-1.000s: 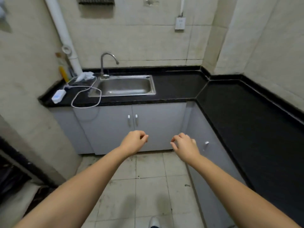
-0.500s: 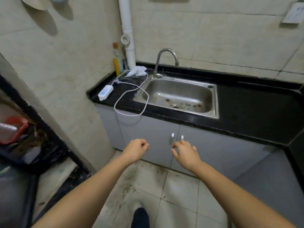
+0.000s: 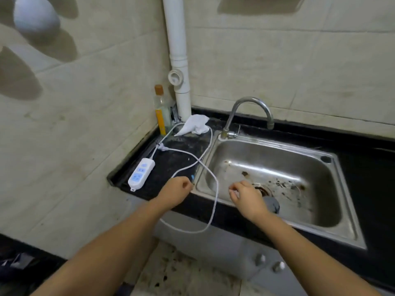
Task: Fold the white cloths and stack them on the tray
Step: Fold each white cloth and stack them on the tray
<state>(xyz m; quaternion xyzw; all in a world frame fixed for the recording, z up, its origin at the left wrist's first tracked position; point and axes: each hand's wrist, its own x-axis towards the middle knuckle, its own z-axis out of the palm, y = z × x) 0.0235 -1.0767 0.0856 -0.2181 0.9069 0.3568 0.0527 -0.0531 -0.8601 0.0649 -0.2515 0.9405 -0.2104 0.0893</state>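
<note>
Both my forearms reach forward and slightly inward, bare, over the front edge of the black counter (image 3: 149, 184). My left hand (image 3: 175, 192) hangs above the counter edge just left of the sink, fingers curled into a loose fist with nothing in them. My right hand (image 3: 245, 197) hovers over the steel sink (image 3: 342, 212), near its drain, fingers curled in and empty too. A white cable (image 3: 213, 206) loops down between my hands, off the counter. Left of it lies a white power strip (image 3: 141, 174). Farther back, in the corner by the pipe (image 3: 178, 60) and a bottle (image 3: 161, 110), sits a crumpled white cloth (image 3: 195, 124), left of the faucet (image 3: 248, 113).
</note>
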